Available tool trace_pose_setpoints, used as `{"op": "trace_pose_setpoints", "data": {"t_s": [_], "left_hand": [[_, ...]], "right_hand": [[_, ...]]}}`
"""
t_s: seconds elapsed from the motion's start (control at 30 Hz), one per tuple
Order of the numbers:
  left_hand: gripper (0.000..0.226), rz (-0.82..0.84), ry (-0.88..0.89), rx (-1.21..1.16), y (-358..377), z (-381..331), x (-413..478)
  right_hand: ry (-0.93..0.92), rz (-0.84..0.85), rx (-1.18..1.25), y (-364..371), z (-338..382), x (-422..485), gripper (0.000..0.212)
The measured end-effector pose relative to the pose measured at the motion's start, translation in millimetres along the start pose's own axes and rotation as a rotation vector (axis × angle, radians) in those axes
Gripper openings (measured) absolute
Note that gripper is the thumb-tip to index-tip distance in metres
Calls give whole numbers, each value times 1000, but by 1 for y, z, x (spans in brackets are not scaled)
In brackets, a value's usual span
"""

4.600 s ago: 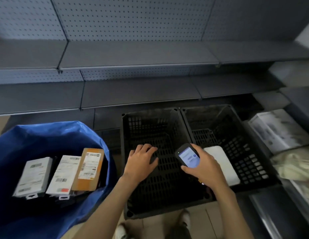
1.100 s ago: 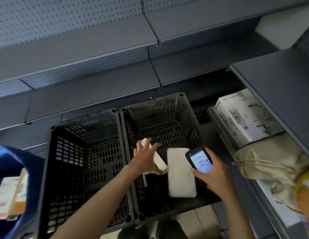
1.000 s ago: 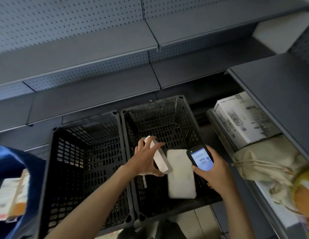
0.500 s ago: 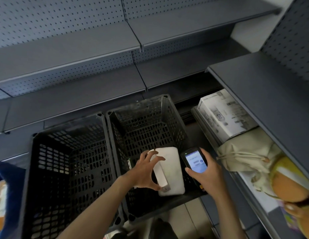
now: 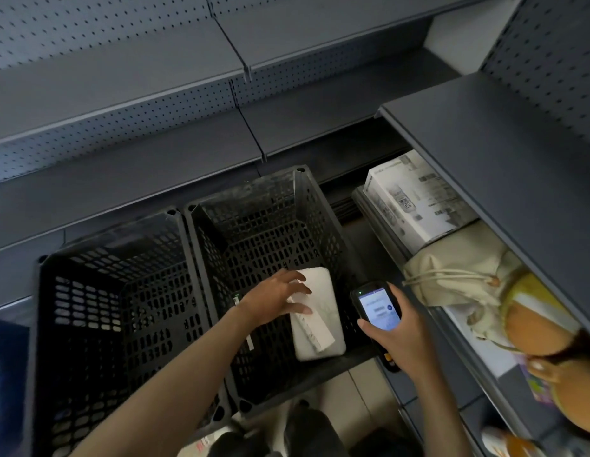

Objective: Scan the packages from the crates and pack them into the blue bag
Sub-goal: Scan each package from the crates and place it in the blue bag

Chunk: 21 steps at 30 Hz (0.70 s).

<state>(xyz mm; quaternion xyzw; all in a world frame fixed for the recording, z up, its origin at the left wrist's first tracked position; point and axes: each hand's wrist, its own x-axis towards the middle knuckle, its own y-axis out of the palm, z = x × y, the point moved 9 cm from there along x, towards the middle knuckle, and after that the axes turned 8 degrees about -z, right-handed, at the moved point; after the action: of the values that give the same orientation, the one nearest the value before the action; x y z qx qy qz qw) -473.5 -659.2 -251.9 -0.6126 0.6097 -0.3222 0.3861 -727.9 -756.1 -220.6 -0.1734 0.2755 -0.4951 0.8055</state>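
- The left hand [image 5: 272, 300] reached into the right-hand black plastic lattice crate [image 5: 274, 209], its fingers [image 5: 298, 279] and thumb spread and pinching the upper end of a slim white cardboard box [image 5: 315, 333].
- The slim box lay slanted on a flat white padded package [image 5: 328, 291], which rested on the crate floor at the near right.
- The right hand [image 5: 402, 338] held a black handheld scanner [image 5: 379, 308] with its screen lit, fingers curled around its body, just beside that crate.
- The left-hand black lattice crate [image 5: 43, 291] touched the first.
- The blue bag [image 5: 8, 390] showed only at the left edge.
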Motion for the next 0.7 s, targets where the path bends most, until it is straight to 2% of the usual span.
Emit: {"op": "trace_pose_setpoints", "data": {"t_s": [0.07,0.13,0.37,0.53,0.63,0.7], "left_hand": [[66,90,10,-31,4,6,-3],[61,126,24,-26,3,10,-4],[32,8,67,-23,-8,17,3],[29,-102,-208,-101,-8,36,-5],[35,-81,-380,-194,9,46,-15],[48,-31,-409,-252,22,46,-22]], "right_hand": [[6,1,4,-1,-5,-1,99],[14,1,-5,-2,-8,-1,100],[21,-3,-24,-1,-6,0,99],[12,12,-29,4,0,5,97],[0,12,-39,6,3,7,96],[-13,15,-45,8,6,7,93]]}}
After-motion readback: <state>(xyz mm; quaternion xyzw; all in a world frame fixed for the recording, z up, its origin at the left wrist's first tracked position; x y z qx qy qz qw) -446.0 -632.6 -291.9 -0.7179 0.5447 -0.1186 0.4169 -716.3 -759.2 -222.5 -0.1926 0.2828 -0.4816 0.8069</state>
